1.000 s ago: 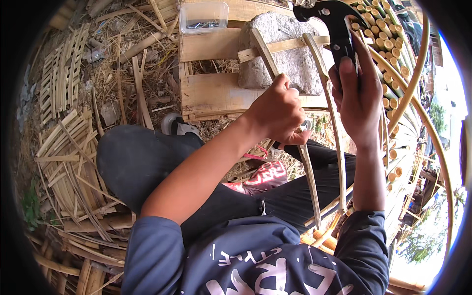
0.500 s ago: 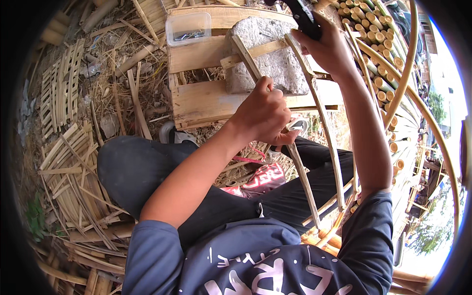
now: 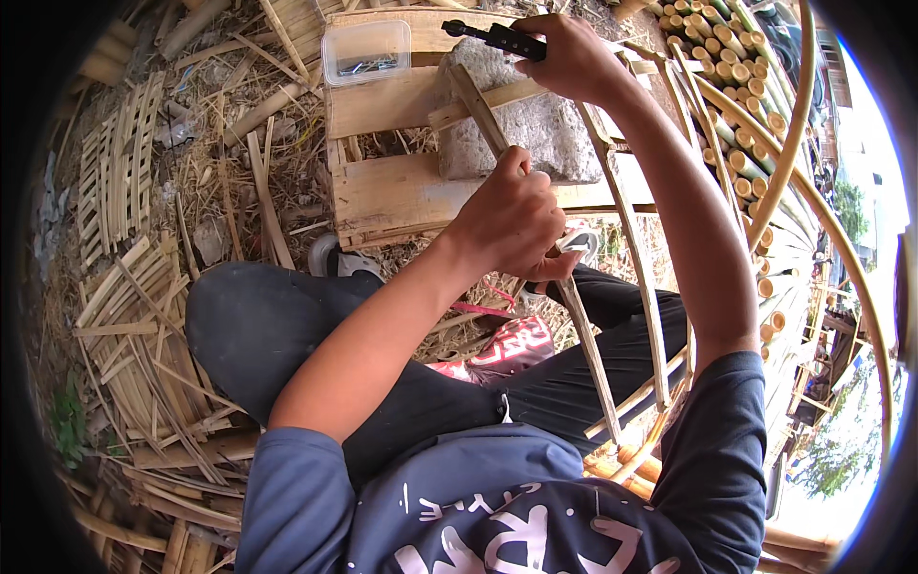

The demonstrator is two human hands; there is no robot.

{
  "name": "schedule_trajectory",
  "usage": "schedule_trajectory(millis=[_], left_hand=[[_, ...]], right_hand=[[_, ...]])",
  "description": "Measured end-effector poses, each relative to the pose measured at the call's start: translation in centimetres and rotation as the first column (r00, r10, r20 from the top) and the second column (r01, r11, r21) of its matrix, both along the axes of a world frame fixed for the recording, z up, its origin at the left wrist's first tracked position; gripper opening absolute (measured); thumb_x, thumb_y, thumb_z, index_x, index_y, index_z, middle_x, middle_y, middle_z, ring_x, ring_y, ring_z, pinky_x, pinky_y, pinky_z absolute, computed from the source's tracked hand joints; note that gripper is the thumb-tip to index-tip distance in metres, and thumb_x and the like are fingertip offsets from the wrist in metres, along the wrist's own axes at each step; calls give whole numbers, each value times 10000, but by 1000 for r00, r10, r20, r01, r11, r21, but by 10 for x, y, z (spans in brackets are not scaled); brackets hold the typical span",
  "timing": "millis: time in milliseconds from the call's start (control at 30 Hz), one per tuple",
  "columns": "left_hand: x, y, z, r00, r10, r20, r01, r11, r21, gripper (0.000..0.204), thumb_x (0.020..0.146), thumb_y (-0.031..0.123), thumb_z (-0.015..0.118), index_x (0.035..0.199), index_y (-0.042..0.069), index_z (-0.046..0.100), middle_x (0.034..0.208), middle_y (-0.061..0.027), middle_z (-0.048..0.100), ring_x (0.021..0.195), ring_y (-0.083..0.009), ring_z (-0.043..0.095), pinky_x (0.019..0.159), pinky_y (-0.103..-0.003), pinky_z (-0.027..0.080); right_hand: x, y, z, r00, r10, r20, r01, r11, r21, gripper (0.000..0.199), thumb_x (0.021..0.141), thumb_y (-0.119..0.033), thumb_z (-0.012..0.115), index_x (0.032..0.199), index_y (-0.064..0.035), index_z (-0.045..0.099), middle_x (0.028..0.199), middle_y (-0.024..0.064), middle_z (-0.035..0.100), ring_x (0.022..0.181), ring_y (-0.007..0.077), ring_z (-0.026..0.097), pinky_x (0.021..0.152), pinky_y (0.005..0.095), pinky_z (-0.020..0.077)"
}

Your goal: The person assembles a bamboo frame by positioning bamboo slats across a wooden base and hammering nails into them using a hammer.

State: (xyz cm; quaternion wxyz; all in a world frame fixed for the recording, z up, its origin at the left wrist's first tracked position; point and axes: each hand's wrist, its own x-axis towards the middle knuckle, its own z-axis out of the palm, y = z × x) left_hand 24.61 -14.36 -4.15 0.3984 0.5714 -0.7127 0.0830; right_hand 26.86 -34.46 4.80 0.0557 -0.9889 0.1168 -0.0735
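Bamboo strip (image 3: 535,239) lies across the stone block (image 3: 521,129), left hand (image 3: 512,225) clenched around it just below the block, right hand (image 3: 574,53) gripping a dark knife (image 3: 492,36) above it; advisable to keep the strip pinned firm, blade clear of fingers.

The right hand (image 3: 574,57) has swung its dark hammer (image 3: 497,36) down from upright to flat, head now pointing left, above the left hand (image 3: 512,220) on the slat (image 3: 478,110).
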Motion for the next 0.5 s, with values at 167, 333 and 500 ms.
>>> schedule_trajectory(millis=[167,333,500], left_hand=[[-1,-1,-1,1000,-5,-12,5,1000,19,545,841,548,582,515,114,534,505,-55,490,586,-263,522,843,-484,406],[0,1,0,1000,-8,10,8,999,44,548,844,554,577,518,115,541,511,-55,497,593,-264,530,856,-485,407],[-2,-1,-1,1000,-9,-6,9,1000,24,550,841,550,577,513,111,539,512,-59,501,593,-262,530,851,-483,407]], right_hand=[[4,-2,-5,997,63,-39,-64,997,-40,406,772,-133,778,1169,-68,724,981,190,750,918,356,724,892,451,563],[6,1,-3,997,42,-64,-42,999,-7,355,801,-138,767,1146,-61,726,970,186,751,897,356,731,867,443,575],[6,-1,-3,994,104,-20,-105,993,-50,271,863,-157,743,1112,-53,731,912,179,750,843,355,731,812,456,576]])
